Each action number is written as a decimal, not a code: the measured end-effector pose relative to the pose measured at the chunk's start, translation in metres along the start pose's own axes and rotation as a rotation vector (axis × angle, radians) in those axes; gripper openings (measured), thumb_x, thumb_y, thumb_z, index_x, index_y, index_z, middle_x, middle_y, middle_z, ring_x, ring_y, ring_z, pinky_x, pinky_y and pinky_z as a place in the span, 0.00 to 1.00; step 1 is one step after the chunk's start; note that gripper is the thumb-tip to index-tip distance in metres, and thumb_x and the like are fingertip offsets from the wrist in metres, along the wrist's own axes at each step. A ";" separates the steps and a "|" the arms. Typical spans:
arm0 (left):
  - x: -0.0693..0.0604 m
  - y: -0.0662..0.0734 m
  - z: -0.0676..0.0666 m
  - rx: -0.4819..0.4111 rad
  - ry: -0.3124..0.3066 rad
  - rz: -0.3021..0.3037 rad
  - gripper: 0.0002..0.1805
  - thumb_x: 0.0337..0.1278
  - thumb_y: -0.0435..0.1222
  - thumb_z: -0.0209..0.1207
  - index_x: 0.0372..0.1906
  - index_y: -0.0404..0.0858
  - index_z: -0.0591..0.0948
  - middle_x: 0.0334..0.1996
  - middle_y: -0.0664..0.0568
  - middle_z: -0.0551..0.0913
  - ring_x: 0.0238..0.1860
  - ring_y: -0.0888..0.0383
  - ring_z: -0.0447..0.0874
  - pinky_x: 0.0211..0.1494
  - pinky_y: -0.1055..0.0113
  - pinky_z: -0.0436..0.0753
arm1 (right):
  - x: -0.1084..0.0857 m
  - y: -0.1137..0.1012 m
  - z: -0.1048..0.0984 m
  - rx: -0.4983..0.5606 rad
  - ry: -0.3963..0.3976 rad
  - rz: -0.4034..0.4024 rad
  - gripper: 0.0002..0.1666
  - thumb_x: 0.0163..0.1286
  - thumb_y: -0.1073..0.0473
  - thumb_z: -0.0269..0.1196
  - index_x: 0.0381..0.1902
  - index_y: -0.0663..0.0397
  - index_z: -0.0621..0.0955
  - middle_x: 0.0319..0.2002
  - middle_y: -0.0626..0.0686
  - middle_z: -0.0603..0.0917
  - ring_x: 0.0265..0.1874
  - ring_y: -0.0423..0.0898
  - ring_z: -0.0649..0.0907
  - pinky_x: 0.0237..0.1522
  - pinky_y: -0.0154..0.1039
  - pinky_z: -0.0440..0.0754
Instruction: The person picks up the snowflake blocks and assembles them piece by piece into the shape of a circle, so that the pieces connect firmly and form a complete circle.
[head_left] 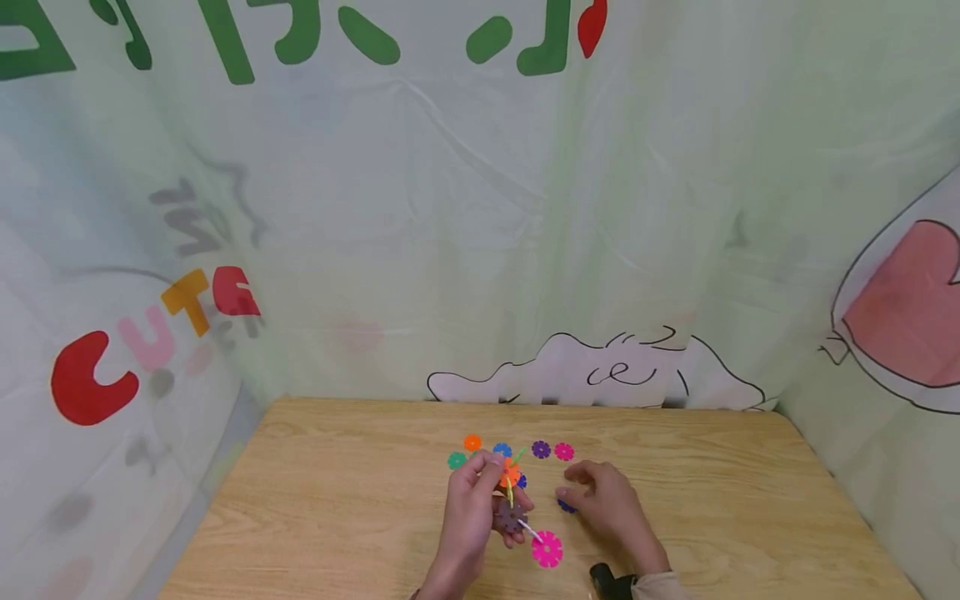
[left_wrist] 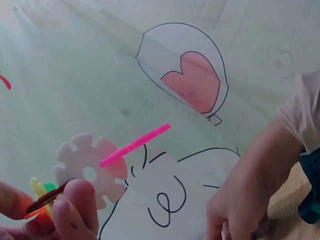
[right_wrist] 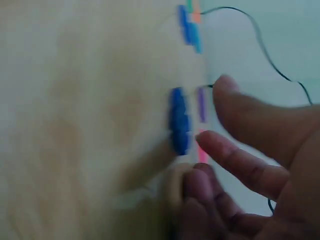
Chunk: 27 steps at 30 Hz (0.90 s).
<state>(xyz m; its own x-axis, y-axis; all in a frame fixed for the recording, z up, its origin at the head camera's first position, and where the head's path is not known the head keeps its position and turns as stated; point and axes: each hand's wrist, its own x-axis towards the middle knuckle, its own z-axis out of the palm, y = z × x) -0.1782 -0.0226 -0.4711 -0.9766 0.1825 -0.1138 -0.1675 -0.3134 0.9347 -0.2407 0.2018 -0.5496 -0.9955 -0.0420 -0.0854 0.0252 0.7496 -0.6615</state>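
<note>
My left hand pinches a chain of joined notched discs: orange, yellow-green, grey-brown, white edge-on, and pink at the lower end. In the left wrist view, thumb and finger grip around the brown disc, with the white disc and pink disc projecting beyond. Over the table, my right hand is at a dark blue disc. The right wrist view shows thumb and fingers apart beside that blue disc; whether they touch it I cannot tell.
Behind the hands on the wooden table lie loose discs: orange, green, light blue, purple and pink. A dark blue one is partly hidden. A black object is by the right wrist.
</note>
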 end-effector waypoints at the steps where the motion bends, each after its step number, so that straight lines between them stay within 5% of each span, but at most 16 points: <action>1: 0.000 0.000 0.000 -0.003 -0.003 0.001 0.14 0.85 0.43 0.48 0.43 0.37 0.75 0.22 0.51 0.88 0.12 0.62 0.82 0.15 0.71 0.79 | 0.000 0.001 0.002 -0.014 -0.004 -0.004 0.16 0.67 0.53 0.76 0.47 0.55 0.87 0.43 0.52 0.87 0.38 0.46 0.82 0.41 0.44 0.82; 6: 0.001 0.001 0.000 0.000 -0.001 0.000 0.15 0.85 0.44 0.47 0.42 0.38 0.75 0.23 0.51 0.88 0.12 0.62 0.82 0.15 0.71 0.80 | -0.001 -0.002 0.004 -0.038 -0.015 0.004 0.11 0.64 0.59 0.78 0.36 0.52 0.85 0.33 0.48 0.82 0.33 0.45 0.77 0.36 0.39 0.76; 13: 0.001 0.000 -0.001 -0.002 -0.012 0.005 0.16 0.85 0.44 0.48 0.42 0.37 0.75 0.22 0.52 0.87 0.11 0.63 0.80 0.15 0.72 0.78 | -0.003 0.003 -0.001 0.044 -0.036 0.010 0.13 0.66 0.60 0.77 0.36 0.53 0.80 0.30 0.49 0.80 0.30 0.44 0.77 0.30 0.35 0.75; 18: 0.001 0.000 -0.001 0.011 -0.027 -0.001 0.16 0.84 0.45 0.48 0.40 0.38 0.75 0.20 0.54 0.86 0.11 0.65 0.76 0.14 0.74 0.74 | -0.005 -0.006 -0.011 0.320 0.036 -0.005 0.06 0.72 0.66 0.70 0.43 0.61 0.82 0.33 0.53 0.86 0.30 0.47 0.87 0.32 0.36 0.88; 23: 0.001 0.000 0.000 0.041 -0.026 0.024 0.16 0.84 0.44 0.49 0.35 0.41 0.74 0.18 0.56 0.84 0.10 0.66 0.72 0.12 0.75 0.70 | -0.017 -0.036 -0.030 0.660 0.091 -0.002 0.14 0.77 0.66 0.64 0.56 0.68 0.80 0.38 0.58 0.88 0.36 0.50 0.91 0.41 0.40 0.93; 27: -0.001 0.000 0.000 0.052 -0.026 0.047 0.16 0.84 0.45 0.51 0.37 0.38 0.76 0.17 0.56 0.84 0.09 0.67 0.71 0.12 0.76 0.68 | -0.029 -0.058 -0.039 0.779 0.133 -0.010 0.16 0.78 0.64 0.64 0.59 0.68 0.80 0.35 0.53 0.88 0.32 0.44 0.88 0.40 0.39 0.92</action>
<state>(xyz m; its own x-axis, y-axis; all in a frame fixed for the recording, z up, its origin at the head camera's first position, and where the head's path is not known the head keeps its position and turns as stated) -0.1775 -0.0224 -0.4710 -0.9792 0.1933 -0.0616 -0.1140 -0.2730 0.9552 -0.2169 0.1848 -0.4794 -0.9974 0.0696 -0.0196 0.0245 0.0694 -0.9973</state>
